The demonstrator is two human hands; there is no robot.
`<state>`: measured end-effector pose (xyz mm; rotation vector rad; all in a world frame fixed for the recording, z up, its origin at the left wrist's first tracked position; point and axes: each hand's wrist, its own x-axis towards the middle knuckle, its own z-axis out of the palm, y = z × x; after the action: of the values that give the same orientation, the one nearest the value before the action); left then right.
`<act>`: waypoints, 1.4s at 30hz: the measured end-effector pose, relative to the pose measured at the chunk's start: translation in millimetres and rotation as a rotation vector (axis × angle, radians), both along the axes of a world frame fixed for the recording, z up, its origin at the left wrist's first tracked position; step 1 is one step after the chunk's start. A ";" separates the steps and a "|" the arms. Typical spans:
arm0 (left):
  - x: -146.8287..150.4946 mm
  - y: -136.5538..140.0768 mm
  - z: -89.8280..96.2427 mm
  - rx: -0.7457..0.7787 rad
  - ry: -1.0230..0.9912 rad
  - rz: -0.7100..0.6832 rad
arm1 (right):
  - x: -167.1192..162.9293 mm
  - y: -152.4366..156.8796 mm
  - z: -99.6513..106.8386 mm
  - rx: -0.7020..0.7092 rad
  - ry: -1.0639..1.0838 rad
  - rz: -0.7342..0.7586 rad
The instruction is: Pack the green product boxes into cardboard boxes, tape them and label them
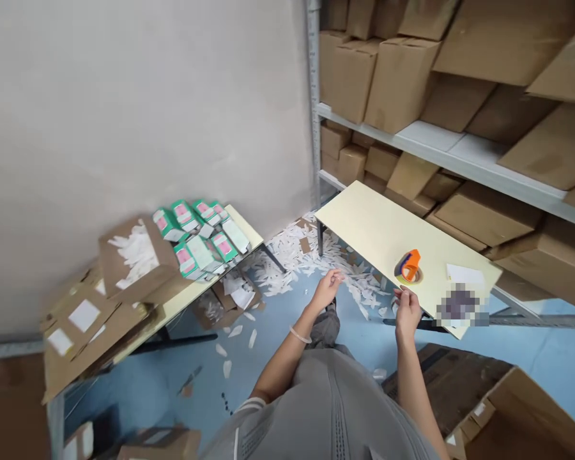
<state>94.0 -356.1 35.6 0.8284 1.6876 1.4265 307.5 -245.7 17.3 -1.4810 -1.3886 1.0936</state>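
Note:
My left hand [328, 289] is held in the air over the floor, between the two tables. Its fingers are loosely bent and a little apart, and nothing shows in them. Close to the near edge of the right-hand table, my right hand [407, 311] has its thumb and fingertips pinched together. Whatever it may hold is too small to make out. Just beyond its fingertips, an orange and blue tape dispenser [411, 263] with a roll of tape rests on the cream table [359, 220]. A white paper [464, 275] lies farther right, beside a blurred-out dark item [460, 305].
Green-and-white boxes [184, 259] and an open carton of white pieces [137, 252] sit on the left table [244, 230]. White scraps [287, 265] litter the blue floor. Shelves [460, 160] packed with cartons stand behind the right table. A large open carton [522, 415] is low at right.

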 end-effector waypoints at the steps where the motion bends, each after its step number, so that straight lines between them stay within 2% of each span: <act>1: -7.5 -12.9 -1.7 0.003 0.002 0.041 | -12.3 -5.9 -0.4 -0.016 0.021 0.042; 5: -37.6 -63.6 -5.0 -0.028 0.003 0.264 | -63.6 -26.1 4.1 -0.091 0.073 0.247; 9: -64.5 -103.1 -6.5 -0.067 -0.021 0.493 | -111.2 -33.0 10.5 -0.070 0.073 0.435; 15: -112.1 -147.2 -16.0 -0.058 -0.028 0.678 | -187.5 -44.3 10.5 -0.055 0.037 0.597; 19: -165.4 -183.1 -20.5 -0.125 -0.030 0.801 | -245.8 -64.4 9.3 -0.032 0.012 0.722; 24: -250.4 -234.9 -18.6 -0.279 0.036 1.116 | -314.9 -83.0 10.9 0.004 -0.060 0.847; 27: -300.4 -256.7 -19.4 -0.354 0.041 1.221 | -358.1 -90.5 13.2 0.025 -0.094 0.904; 30: -339.1 -265.3 -22.2 -0.398 0.037 1.242 | -407.0 -103.5 15.2 0.051 -0.096 0.971; 33: -362.8 -264.1 -24.2 -0.445 0.039 1.228 | -459.5 -127.6 14.3 0.065 -0.099 1.078; 39: -375.1 -251.5 -27.3 -0.551 0.016 1.209 | -551.8 -199.5 -2.2 -0.052 -0.272 1.418; 42: -372.9 -245.3 -31.8 -0.553 0.036 1.235 | -583.1 -229.6 -12.9 -0.082 -0.294 1.498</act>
<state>-278.9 -601.4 3.7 -0.6485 2.5900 1.4588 -275.6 -475.4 4.3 -0.4125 -2.7912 1.7764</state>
